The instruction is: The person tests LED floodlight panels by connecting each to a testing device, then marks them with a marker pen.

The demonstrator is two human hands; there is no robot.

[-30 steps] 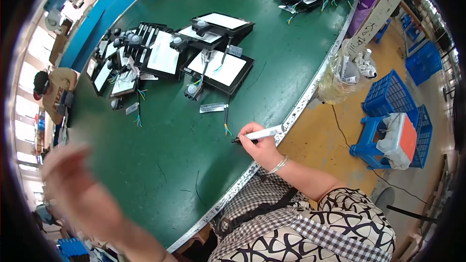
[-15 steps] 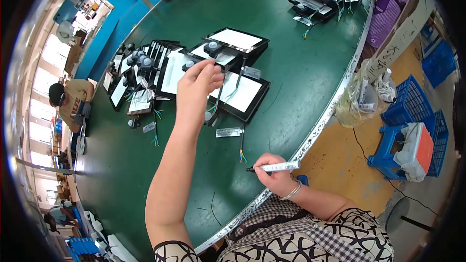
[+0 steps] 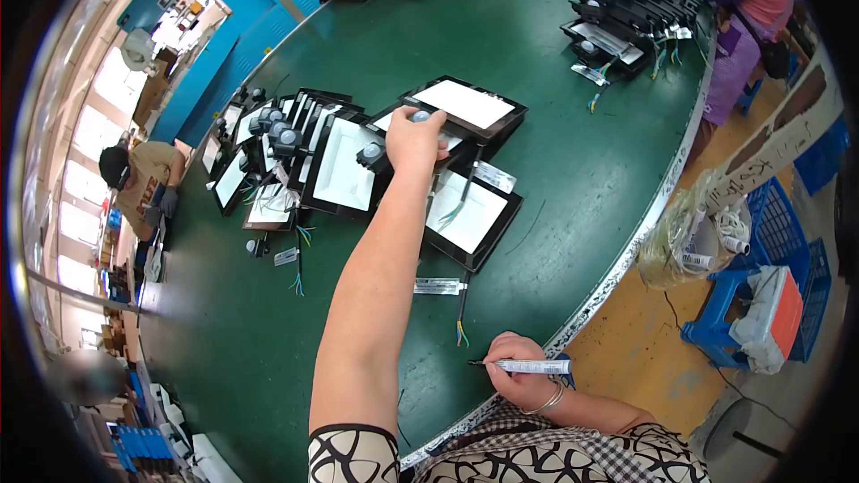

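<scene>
My left hand (image 3: 414,143) is stretched out over a pile of black-framed floodlights, its fingers closed around the dome sensor (image 3: 421,116) of one of them. That floodlight's panel is mostly hidden under my hand and a floodlight (image 3: 470,104) behind it. Another floodlight (image 3: 467,213) lies face up below my wrist, with a tagged cable and coloured wire ends (image 3: 462,336) trailing toward me. To the left, a floodlight (image 3: 344,165) leans in the pile. Close to the table edge, my right hand (image 3: 522,373) grips a white marker pen (image 3: 534,366), its dark tip pointing left.
More floodlights (image 3: 284,139) are stacked at the left, and a row of them (image 3: 635,13) lies at the far right of the green table (image 3: 573,188). Co-workers sit or stand around it. Beyond the right edge are a plastic bag (image 3: 667,246), a blue stool (image 3: 716,317) and crates (image 3: 777,224).
My left hand has reached further forward and taken hold of a floodlight's dome sensor. The marker pen stays in my right hand near the edge. The whole view has shifted slightly.
</scene>
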